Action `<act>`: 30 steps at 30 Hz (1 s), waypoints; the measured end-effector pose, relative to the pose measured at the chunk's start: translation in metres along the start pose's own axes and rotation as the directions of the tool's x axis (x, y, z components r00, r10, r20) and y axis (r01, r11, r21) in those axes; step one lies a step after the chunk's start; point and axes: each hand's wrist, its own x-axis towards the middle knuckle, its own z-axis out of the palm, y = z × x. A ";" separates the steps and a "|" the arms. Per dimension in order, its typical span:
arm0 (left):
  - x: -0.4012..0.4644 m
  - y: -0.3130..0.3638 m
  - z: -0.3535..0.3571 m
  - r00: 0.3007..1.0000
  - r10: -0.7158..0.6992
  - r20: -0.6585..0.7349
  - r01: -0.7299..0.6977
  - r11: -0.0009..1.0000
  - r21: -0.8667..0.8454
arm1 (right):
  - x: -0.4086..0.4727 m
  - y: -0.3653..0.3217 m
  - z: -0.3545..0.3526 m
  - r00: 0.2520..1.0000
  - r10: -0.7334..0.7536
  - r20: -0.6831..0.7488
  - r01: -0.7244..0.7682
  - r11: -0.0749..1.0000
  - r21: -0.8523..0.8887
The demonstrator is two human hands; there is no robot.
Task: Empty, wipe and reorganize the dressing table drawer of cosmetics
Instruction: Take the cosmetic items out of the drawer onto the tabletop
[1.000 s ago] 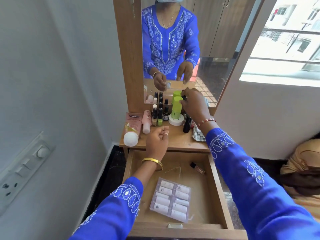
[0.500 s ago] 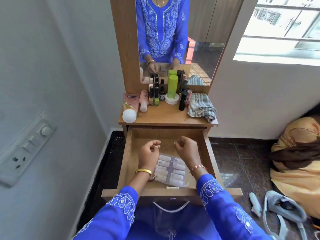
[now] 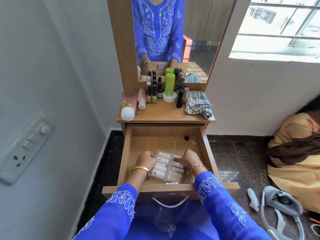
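The wooden drawer (image 3: pixel 126 153) is pulled out below the dressing table top (image 3: pixel 162 115). Inside it lies a clear plastic pack of small white tubes (image 3: pixel 167 168). My left hand (image 3: pixel 146 160) grips the pack's left edge and my right hand (image 3: pixel 187 161) grips its right edge. A small dark lip tube (image 3: pixel 191 140) and a thin thread (image 3: pixel 168 143) lie at the drawer's back. On the top stand nail polish bottles (image 3: pixel 153 94), a green bottle (image 3: pixel 169 84) on a white jar, pink tubes (image 3: pixel 129 105), black tubes (image 3: pixel 180 98) and a folded checked cloth (image 3: pixel 198 104).
A mirror (image 3: pixel 173 37) rises behind the table top. A grey wall with a switch panel (image 3: pixel 27 144) is close on the left. On the dark floor to the right lie a cloth bundle (image 3: pixel 294 158) and a grey headset (image 3: pixel 280 203).
My hands came back from the table top into the drawer and took hold of the plastic pack on both sides. The view pulled back and down.
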 end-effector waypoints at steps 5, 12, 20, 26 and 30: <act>-0.002 0.000 0.001 0.997 -0.037 0.070 0.036 0.999 0.008 | 0.001 0.002 -0.001 1.000 0.004 0.009 -0.004 1.000 0.009; 0.002 -0.001 -0.004 0.990 -0.089 0.106 0.092 0.995 -0.024 | -0.003 -0.004 -0.010 0.998 -0.011 0.070 -0.004 0.979 0.203; 0.002 -0.001 -0.009 0.996 -0.088 0.029 0.090 0.989 -0.115 | -0.011 -0.006 -0.013 0.978 -0.180 0.110 0.074 0.781 0.621; -0.007 0.011 -0.013 0.990 -0.035 -0.138 -0.032 0.890 -0.454 | -0.012 -0.008 -0.016 0.976 -0.189 0.108 -0.001 0.492 0.871; -0.014 0.016 -0.014 0.997 -0.045 -0.063 -0.009 0.741 -0.672 | -0.015 -0.011 -0.019 0.975 -0.187 0.119 -0.058 0.303 0.951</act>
